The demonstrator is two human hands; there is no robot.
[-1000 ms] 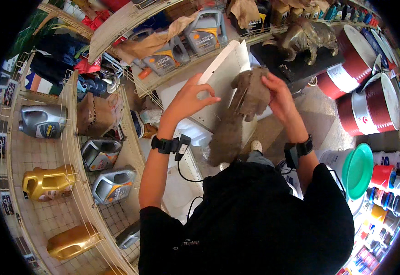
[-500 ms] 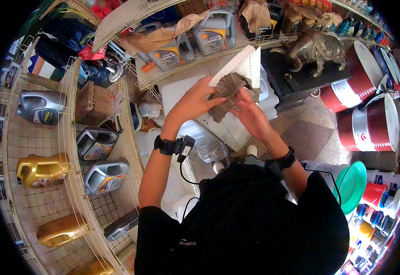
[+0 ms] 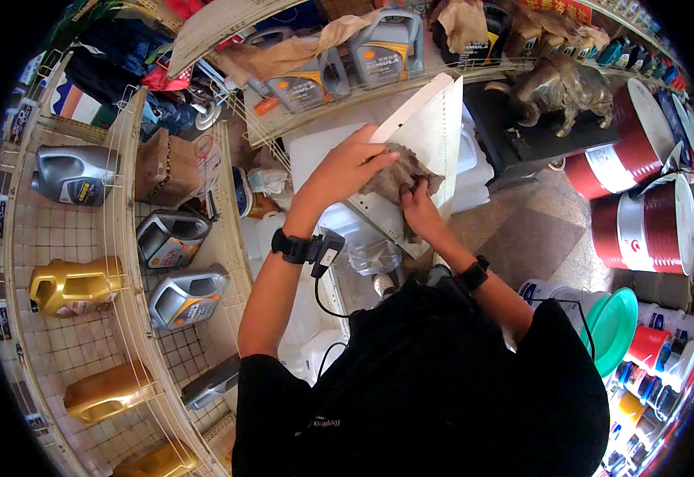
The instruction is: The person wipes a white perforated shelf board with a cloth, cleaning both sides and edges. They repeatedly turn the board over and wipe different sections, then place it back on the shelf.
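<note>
- One white flat panel (image 3: 434, 135)
- One grey-brown rag (image 3: 398, 176)
- Two red metal drums (image 3: 633, 143)
- Three gold plastic jugs (image 3: 73, 286)
- One bronze animal figure (image 3: 561, 83)
- One green plastic basin (image 3: 613, 330)

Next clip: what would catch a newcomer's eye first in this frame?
At the centre, the left hand grips a flat white board by its edge while the right hand presses a grey-brown rag against its face. On the right stand two big red metal drums, with a dark animal figurine on a black stand behind them. Wire shelves on the left carry grey and gold plastic oil jugs.
</note>
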